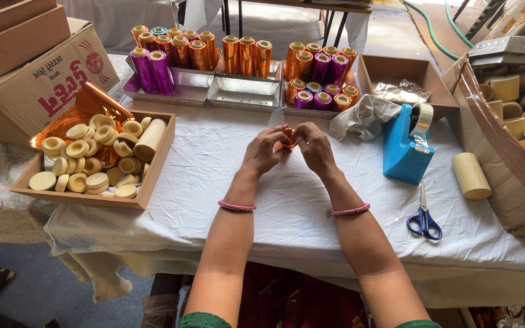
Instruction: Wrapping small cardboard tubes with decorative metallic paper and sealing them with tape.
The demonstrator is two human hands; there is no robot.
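I saw a tan cardboard box (pixel 37 79) with red print at the table's (pixel 287 206) far left corner. Both hands' fingers, left hand (pixel 261 152) and right hand (pixel 315 149), pinched a small orange foil piece (pixel 288 137) mid-table; its axis was hidden.

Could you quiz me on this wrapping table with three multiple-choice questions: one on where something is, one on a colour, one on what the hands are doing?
1. Where do the scissors lie?
A. In the wooden tray
B. On the white cloth near the tape dispenser
C. On the cardboard box

2. What colour is the tape dispenser?
A. Blue
B. Red
C. Green

3. The left hand and right hand are:
A. Resting flat
B. Cutting
C. Pinching a small orange foil piece

Answers: B, they lie just below it; A, its body is blue; C, both hands' fingertips meet on the foil.
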